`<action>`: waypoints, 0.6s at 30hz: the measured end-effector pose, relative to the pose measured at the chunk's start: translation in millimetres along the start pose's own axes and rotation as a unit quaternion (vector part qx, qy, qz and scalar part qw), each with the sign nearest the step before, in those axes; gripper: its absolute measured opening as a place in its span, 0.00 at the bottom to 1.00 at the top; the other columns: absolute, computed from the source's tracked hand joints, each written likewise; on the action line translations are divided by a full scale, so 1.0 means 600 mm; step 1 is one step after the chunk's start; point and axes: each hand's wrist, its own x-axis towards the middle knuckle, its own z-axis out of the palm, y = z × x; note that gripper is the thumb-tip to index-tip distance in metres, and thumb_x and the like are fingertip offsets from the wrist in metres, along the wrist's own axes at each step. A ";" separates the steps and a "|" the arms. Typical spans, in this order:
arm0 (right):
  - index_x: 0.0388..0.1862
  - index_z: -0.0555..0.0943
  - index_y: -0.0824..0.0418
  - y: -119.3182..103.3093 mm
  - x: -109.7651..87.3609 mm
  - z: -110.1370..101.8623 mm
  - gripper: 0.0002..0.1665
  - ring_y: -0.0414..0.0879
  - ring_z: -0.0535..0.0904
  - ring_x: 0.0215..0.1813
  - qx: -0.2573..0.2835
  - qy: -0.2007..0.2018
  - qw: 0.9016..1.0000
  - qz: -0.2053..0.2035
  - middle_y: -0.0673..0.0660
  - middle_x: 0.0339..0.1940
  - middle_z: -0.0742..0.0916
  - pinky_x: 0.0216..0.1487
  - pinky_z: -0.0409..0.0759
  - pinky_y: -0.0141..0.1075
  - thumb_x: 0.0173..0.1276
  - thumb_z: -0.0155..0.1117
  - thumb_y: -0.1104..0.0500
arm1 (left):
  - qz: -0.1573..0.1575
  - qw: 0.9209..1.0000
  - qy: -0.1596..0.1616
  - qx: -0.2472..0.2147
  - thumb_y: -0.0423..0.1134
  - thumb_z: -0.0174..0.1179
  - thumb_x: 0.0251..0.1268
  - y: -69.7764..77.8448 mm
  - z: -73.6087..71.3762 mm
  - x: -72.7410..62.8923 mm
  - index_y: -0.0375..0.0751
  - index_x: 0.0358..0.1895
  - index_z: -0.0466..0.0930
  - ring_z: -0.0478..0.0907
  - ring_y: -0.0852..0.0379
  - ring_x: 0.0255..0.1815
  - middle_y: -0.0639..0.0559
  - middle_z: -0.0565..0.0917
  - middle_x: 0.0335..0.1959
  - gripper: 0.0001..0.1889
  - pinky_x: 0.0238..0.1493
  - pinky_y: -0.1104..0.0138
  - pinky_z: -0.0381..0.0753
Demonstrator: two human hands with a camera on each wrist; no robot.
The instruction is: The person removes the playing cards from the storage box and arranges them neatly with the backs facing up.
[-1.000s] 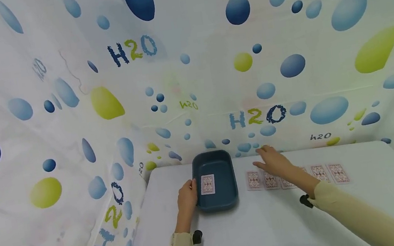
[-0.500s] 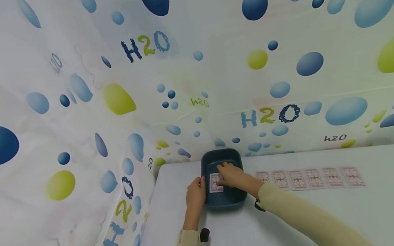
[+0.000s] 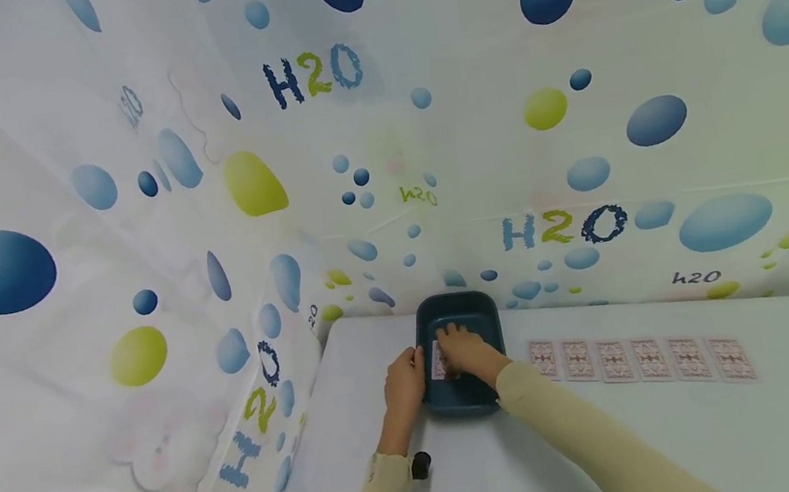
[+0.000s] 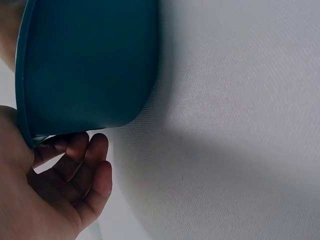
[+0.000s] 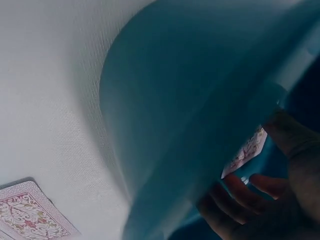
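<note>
A deep blue-green plastic tray stands on the white tabletop. My left hand holds its left side; in the left wrist view the thumb side lies at the rim and curled fingers sit below it, against the outer wall. Inside the tray, my right hand is at a playing card with a red patterned back, covering its right part. From the right wrist, the card shows between thumb and fingertips, which are at its edges. Part of it is hidden behind the tray wall.
Several playing cards lie face down in a row on the white tabletop, right of the tray. A white wall sheet printed with blue and green drops rises just behind the table's far edge.
My right hand has moved left from above the row of cards into the tray and down to the card there. My left hand stays at the tray's left side. The head view has shifted.
</note>
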 end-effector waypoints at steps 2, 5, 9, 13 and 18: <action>0.71 0.65 0.64 0.008 -0.001 0.000 0.50 0.64 0.71 0.67 0.008 0.002 1.000 0.003 0.69 0.67 0.71 0.62 0.77 0.54 0.54 0.81 0.55 | 0.002 1.000 -0.001 -0.001 0.48 0.49 0.79 0.005 0.003 -0.001 0.43 0.27 0.73 0.69 0.56 0.20 0.50 0.76 0.22 0.19 0.21 0.64 0.64; 0.72 0.62 0.64 0.020 -0.003 0.002 0.55 0.65 0.69 0.68 0.020 0.014 1.000 0.001 0.70 0.69 0.67 0.62 0.77 0.55 0.52 0.83 0.52 | 0.004 1.000 -0.004 0.006 0.48 0.49 0.80 0.010 0.003 -0.001 0.44 0.27 0.72 0.69 0.55 0.21 0.50 0.76 0.23 0.19 0.22 0.64 0.64; 0.74 0.56 0.61 0.028 -0.007 0.005 0.59 0.66 0.71 0.66 0.056 0.040 0.998 0.000 0.71 0.69 0.67 0.60 0.78 0.56 0.52 0.83 0.50 | 0.010 1.000 0.000 0.015 0.48 0.49 0.80 0.014 0.000 0.001 0.44 0.27 0.73 0.69 0.54 0.21 0.49 0.77 0.23 0.19 0.22 0.63 0.64; 0.73 0.56 0.59 0.032 -0.011 0.008 0.48 0.66 0.78 0.57 0.133 0.060 0.989 0.005 0.73 0.62 0.73 0.55 0.80 0.56 0.62 0.75 0.59 | 0.013 1.000 0.008 0.017 0.48 0.49 0.80 0.012 -0.003 0.003 0.43 0.30 0.75 0.70 0.55 0.22 0.49 0.79 0.25 0.18 0.23 0.63 0.65; 0.62 0.68 0.61 0.037 -0.012 0.010 0.26 0.54 0.80 0.44 0.203 0.089 0.975 -0.005 0.67 0.50 0.82 0.47 0.80 0.47 0.67 0.59 0.73 | 0.011 1.000 0.000 0.010 0.47 0.49 0.80 0.007 -0.008 -0.003 0.41 0.31 0.77 0.71 0.54 0.23 0.47 0.80 0.26 0.18 0.24 0.63 0.67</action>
